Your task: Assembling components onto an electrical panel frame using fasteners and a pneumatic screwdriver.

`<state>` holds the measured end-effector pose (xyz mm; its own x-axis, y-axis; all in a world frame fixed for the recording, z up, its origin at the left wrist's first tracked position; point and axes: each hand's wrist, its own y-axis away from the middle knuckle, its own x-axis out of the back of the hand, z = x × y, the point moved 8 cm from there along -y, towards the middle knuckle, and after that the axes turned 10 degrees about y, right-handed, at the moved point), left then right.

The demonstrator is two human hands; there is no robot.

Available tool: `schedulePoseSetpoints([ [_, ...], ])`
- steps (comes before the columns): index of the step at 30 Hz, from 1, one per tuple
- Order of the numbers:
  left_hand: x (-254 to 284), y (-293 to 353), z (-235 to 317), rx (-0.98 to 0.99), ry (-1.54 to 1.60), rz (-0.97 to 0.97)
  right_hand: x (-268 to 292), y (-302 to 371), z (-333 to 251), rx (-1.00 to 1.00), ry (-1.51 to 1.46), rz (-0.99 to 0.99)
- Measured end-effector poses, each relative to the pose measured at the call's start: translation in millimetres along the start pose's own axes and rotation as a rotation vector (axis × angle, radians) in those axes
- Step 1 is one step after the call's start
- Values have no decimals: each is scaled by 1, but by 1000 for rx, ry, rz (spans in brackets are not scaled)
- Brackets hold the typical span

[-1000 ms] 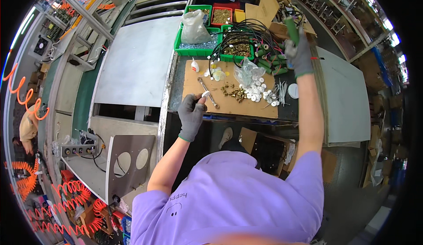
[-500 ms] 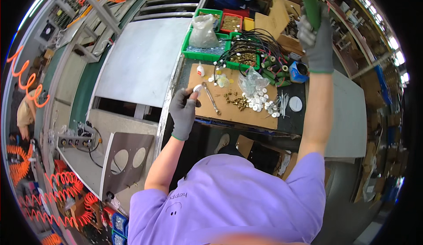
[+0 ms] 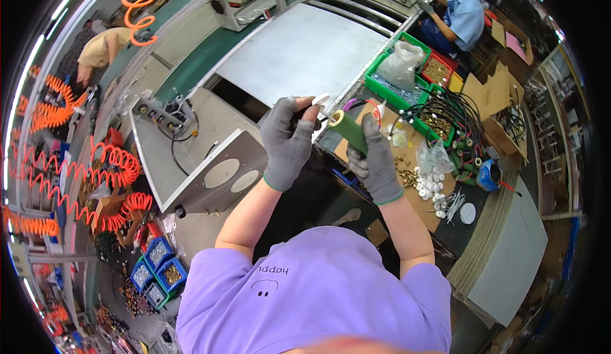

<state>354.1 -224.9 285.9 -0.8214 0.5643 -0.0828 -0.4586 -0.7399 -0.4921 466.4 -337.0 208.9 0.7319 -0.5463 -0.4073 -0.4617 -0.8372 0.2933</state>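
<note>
Both hands wear grey gloves and are raised close together in front of me. My left hand [image 3: 286,143] pinches a small white disc [image 3: 321,99] between thumb and fingertips. My right hand [image 3: 377,164] is wrapped around a hollow green tube [image 3: 348,132], tilted with its upper end toward the left hand. A thin light rod seems to run from beside the disc to the tube's mouth; its far part is hidden. To the right, on a cardboard sheet [image 3: 414,209], lie more white discs [image 3: 430,185] and brass fittings [image 3: 407,174].
Green bins [image 3: 388,92] hold small parts behind the cardboard, beside a bundle of black cables [image 3: 459,104]. A grey panel with two round holes [image 3: 235,171] stands at left, before a pale board [image 3: 299,52]. Coworkers include a person in blue [image 3: 464,17].
My right hand has come down from the upper right with the green tube, now beside my left hand. My left hand still holds the white disc, raised higher. The view has turned left.
</note>
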Motion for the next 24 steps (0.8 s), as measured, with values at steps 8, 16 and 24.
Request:
schedulePoseSetpoints([
  [8,68,20,30,-189,-123,87,-67,-10,34,-110,-7,-105],
  [16,124,33,36,39,-7,154,-125,-14,68,-171,-67,-218],
  [24,156,44,48,-196,-211,231,-151,-19,79,-189,-9,-230],
])
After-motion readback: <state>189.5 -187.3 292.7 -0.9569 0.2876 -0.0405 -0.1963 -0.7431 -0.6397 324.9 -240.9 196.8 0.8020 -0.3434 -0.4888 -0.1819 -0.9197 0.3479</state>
